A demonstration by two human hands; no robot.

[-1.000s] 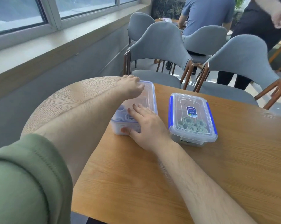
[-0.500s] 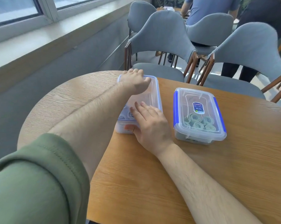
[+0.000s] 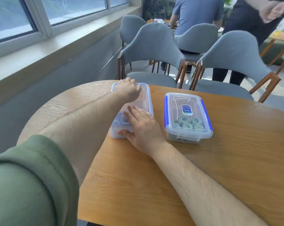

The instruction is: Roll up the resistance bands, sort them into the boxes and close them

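Pressing on the near end of a clear lid, the right hand lies flat with its fingers straight and slightly spread, and its thumb is set against the near end wall of the box below. The left hand rests palm-down on the far end of the same lid. Its fingers pass over the far rim out of sight, so I cannot tell whether they curl round the edge or only push down.

Under both hands is the left box, a clear plastic tub holding rolled pale bands that show faintly through the lid. Just beside it, apart and not touching, stands the right box. Its lid is on, its blue clips are folded down along the sides, and 5 or so rolled green bands sit inside. Both boxes stand on a wooden table, with grey chairs behind it.

The rolling and sorting look finished — this appears to be the closing of the 2nd box, near the end of the task. The next move likely calls for even pressure at both ends to seat the lid, then snapping each clip down. Whether any clip on this box is already latched cannot be made out.
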